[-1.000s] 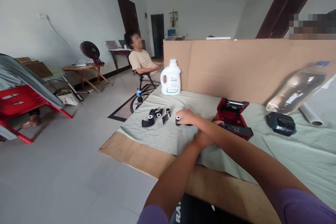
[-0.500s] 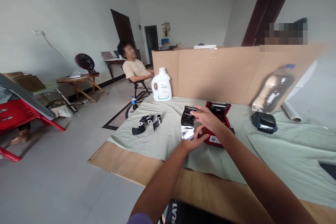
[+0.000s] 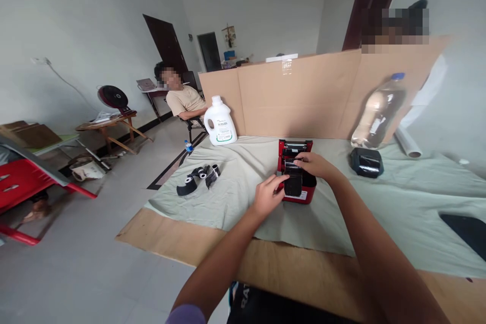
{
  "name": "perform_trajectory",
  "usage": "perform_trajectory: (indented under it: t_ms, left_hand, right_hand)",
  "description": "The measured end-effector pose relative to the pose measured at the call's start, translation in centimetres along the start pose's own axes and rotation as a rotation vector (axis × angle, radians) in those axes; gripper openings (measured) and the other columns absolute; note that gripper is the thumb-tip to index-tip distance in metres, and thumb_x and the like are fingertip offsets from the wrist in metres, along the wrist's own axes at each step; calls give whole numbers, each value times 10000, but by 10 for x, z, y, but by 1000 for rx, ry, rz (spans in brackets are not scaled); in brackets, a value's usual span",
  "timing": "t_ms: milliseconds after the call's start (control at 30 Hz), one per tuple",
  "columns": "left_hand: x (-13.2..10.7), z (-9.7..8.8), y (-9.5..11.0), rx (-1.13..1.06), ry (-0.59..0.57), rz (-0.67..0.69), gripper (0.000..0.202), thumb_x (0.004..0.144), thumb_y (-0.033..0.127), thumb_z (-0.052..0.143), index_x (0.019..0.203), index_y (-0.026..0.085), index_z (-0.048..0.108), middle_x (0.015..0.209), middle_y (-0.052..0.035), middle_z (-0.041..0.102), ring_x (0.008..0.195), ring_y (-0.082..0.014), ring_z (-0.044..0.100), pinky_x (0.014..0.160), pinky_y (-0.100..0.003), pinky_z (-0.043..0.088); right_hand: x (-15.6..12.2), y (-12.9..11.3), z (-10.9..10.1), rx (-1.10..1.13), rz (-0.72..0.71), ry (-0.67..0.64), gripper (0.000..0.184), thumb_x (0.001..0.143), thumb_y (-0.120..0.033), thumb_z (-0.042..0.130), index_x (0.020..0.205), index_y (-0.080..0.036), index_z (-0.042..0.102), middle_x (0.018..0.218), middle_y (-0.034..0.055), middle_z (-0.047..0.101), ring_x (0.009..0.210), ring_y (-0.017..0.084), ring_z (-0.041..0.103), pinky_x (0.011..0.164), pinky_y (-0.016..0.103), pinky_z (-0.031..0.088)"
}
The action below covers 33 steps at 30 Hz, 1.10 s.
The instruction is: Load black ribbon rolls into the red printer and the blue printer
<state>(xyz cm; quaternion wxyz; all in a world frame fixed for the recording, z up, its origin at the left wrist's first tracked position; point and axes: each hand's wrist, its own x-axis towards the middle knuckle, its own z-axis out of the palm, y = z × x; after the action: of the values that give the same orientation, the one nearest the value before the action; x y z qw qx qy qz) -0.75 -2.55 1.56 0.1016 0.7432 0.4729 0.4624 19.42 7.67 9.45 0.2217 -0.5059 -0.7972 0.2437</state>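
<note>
A small red printer [image 3: 281, 161] stands open on the grey-green cloth [image 3: 243, 197] in the middle of the table. A black ribbon [image 3: 293, 185] lies across its open top. My left hand [image 3: 267, 196] pinches the ribbon's near left edge at the printer's front corner. My right hand [image 3: 314, 164] reaches over the printer from the right, fingers closed on the ribbon's far end by the roll bay. Several black ribbon rolls [image 3: 197, 177] lie on the cloth to the left, apart from both hands.
A cardboard wall [image 3: 304, 96] backs the table. A white detergent jug [image 3: 220, 124] stands at the back left; a clear bottle [image 3: 377, 111], a black device [image 3: 366, 162] and a clear roll [image 3: 408, 144] at the right. A person sits on a chair [image 3: 180, 98] beyond. A red chair [image 3: 23, 182] stands far left.
My hands lifted a black ribbon from the rolls at the left, carried it right, and now hold it down on the open red printer. The view swung right.
</note>
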Motion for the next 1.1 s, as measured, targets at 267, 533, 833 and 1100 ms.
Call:
perform_trajectory:
  t_ms: [267, 533, 833, 1100]
  left_hand:
    - [3, 5, 7, 139, 72, 64, 240, 910, 231, 616, 1102, 237, 760, 838, -23, 656, 753, -138, 630, 740, -239, 528]
    - [6, -2, 16, 107, 29, 73, 208, 925, 245, 621, 1055, 238, 784, 770, -16, 623, 751, -142, 614, 710, -237, 511]
    - [0, 2, 6, 45, 39, 118, 239, 938, 201, 589, 1073, 242, 782, 753, -10, 628, 692, -122, 587, 676, -225, 500]
    - [-1, -2, 3, 119, 54, 226, 281, 996, 279, 514, 1099, 241, 772, 716, -17, 604, 697, -135, 582, 691, -247, 513]
  right_hand:
    - [3, -6, 22, -373, 157, 30, 343, 959, -354, 462, 1194, -223, 676, 1183, 145, 708, 1248, 373, 485, 1022, 532, 312]
    - [6, -11, 23, -318, 170, -29, 198, 864, -238, 577, 936, -220, 760, 1094, 104, 740, 1271, 396, 450, 1030, 542, 330]
    - [7, 33, -23, 155, 120, 366, 366, 854, -480, 542, 943, -170, 713, 966, 94, 729, 970, 258, 633, 881, 374, 468]
    - [1, 35, 20, 589, 81, 455, 462, 821, -622, 480, 1040, -227, 578, 1034, 53, 670, 952, 206, 609, 805, 324, 491]
